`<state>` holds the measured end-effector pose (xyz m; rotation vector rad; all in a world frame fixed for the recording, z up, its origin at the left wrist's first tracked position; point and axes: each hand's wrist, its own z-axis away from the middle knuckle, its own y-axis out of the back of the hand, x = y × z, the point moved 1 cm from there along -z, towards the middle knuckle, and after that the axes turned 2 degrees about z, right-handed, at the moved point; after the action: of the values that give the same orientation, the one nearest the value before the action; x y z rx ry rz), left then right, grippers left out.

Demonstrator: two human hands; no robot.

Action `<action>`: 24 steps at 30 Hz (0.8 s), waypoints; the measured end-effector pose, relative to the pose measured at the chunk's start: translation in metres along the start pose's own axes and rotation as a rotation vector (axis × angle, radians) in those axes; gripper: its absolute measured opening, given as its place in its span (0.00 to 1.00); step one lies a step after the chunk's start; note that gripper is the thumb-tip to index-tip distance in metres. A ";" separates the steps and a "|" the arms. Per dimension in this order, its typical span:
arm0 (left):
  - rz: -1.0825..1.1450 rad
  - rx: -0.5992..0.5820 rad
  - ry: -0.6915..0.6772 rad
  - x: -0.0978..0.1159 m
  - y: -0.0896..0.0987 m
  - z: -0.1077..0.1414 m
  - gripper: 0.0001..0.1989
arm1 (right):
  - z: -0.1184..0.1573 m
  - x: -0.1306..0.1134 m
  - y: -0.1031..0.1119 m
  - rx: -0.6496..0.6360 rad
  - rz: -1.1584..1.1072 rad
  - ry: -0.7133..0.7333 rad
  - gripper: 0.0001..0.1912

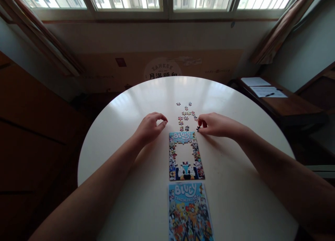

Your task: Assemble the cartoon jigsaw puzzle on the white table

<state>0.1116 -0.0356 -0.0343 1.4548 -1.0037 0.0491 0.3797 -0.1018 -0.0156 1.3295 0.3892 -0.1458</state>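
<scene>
On the white round table (104, 146) lies a partly assembled puzzle (172, 167) with a gap in its middle. Below it is a printed picture sheet (190, 209) with the word Bluey. Several loose pieces (186, 113) are scattered above the puzzle. My right hand (209, 124) pinches a dark puzzle piece (198, 128) between thumb and fingers, right of the loose pieces. My left hand (154, 125) rests left of them, its thumb and fingertips curved close together; whether they touch or hold anything is too small to tell.
At the right, a brown side table (293, 106) bears papers (267, 91) and a dark pen (270, 94). Beyond the round table's far edge is a wall with a large printed panel (99, 64), below windows with curtains on both sides.
</scene>
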 end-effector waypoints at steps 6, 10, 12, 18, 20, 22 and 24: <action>-0.001 -0.025 -0.032 0.003 0.003 0.001 0.09 | 0.002 0.010 0.012 -0.167 -0.278 -0.004 0.04; 0.004 -0.025 -0.087 0.014 0.004 0.005 0.10 | 0.008 0.006 0.017 -0.188 -0.542 -0.015 0.09; 0.006 -0.036 -0.124 0.018 0.003 0.006 0.10 | 0.013 -0.003 0.017 -0.248 -0.632 0.032 0.12; 0.024 -0.219 -0.196 0.016 0.009 0.007 0.09 | 0.027 -0.045 0.003 -0.517 -0.651 0.159 0.12; 0.011 -0.370 -0.182 0.019 0.015 0.010 0.11 | 0.031 -0.056 -0.004 -0.583 -0.674 0.183 0.09; 0.015 -0.526 -0.171 0.027 0.022 0.014 0.14 | 0.033 -0.064 -0.010 -0.619 -0.707 0.191 0.07; 0.058 -0.645 -0.170 0.036 0.027 0.019 0.15 | 0.032 -0.066 -0.014 -0.631 -0.731 0.180 0.05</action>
<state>0.1080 -0.0655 0.0044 0.8475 -1.0711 -0.3346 0.3200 -0.1439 0.0012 0.5328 0.9777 -0.4705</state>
